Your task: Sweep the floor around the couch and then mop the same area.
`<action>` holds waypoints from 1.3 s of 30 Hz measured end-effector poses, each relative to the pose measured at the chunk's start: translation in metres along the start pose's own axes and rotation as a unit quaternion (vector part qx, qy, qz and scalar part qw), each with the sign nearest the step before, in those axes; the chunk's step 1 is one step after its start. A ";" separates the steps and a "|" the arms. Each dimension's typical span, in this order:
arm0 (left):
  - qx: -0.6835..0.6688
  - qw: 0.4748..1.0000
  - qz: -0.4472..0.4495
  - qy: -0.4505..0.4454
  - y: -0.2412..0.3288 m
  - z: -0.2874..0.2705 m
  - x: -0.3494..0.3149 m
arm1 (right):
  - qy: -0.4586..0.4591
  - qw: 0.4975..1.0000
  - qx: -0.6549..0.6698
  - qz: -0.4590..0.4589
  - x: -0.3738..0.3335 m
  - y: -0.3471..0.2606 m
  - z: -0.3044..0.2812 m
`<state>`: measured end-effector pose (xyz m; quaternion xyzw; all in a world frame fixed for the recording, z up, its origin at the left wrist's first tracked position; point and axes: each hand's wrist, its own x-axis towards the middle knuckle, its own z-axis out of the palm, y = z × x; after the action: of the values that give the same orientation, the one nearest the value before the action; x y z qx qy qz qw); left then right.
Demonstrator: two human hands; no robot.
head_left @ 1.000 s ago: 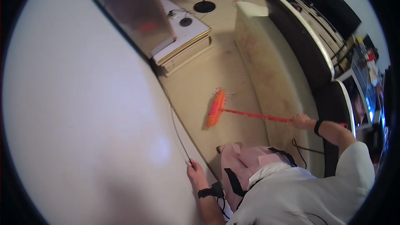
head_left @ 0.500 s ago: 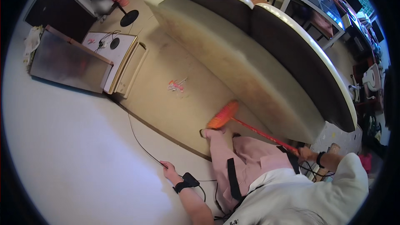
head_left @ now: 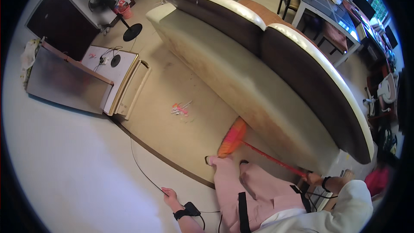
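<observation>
My right hand is closed round the upper end of a broom's red handle. The orange and pink head of this broom is on the floor between my feet and the base of the sofa. At lower left, my left hand has its fingers closed on a thin black cable. That cable runs along the white wall up toward a low cabinet. A small pile of litter, with pink, orange and white scraps, lies on the floor ahead of the broom.
The sofa forms the right side of this narrow passage, and the white wall the left. The cabinet stands on the left with a leaning panel. Farther back are a black fan and a red bucket.
The view has tipped, so the sofa, cabinet and litter sit lower in the picture. The broom head has turned more upright. Both hands keep their holds.
</observation>
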<state>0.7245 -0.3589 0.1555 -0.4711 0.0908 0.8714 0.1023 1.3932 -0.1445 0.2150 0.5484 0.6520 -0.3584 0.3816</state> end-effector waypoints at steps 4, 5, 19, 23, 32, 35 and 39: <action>0.012 0.999 0.025 0.036 -0.030 0.016 -0.019 | 0.000 1.000 0.021 -0.023 0.040 -0.046 -0.007; 0.007 0.998 0.039 0.051 -0.026 0.018 -0.019 | 0.000 0.999 0.030 -0.033 0.056 -0.060 -0.008; -0.014 0.996 -0.020 0.083 -0.019 0.033 -0.017 | 0.120 0.967 0.149 -0.170 0.247 -0.300 -0.130; -0.047 0.994 -0.033 0.095 -0.012 0.035 -0.020 | 0.162 0.967 0.110 -0.162 0.279 -0.378 -0.182; -0.057 0.994 -0.045 0.086 0.012 0.037 -0.017 | 0.202 0.957 0.110 -0.178 0.312 -0.464 -0.217; -0.061 0.994 -0.063 0.069 0.023 0.027 -0.008 | 0.128 0.980 0.091 -0.123 0.257 -0.407 -0.193; -0.044 0.994 -0.060 0.085 -0.002 0.038 -0.011 | 0.120 0.989 0.061 -0.060 0.172 -0.255 -0.137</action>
<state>0.7002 -0.3485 0.1853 -0.5523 0.0322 0.8236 0.1249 1.1082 0.0168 0.1361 0.5692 0.7019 -0.3514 0.2446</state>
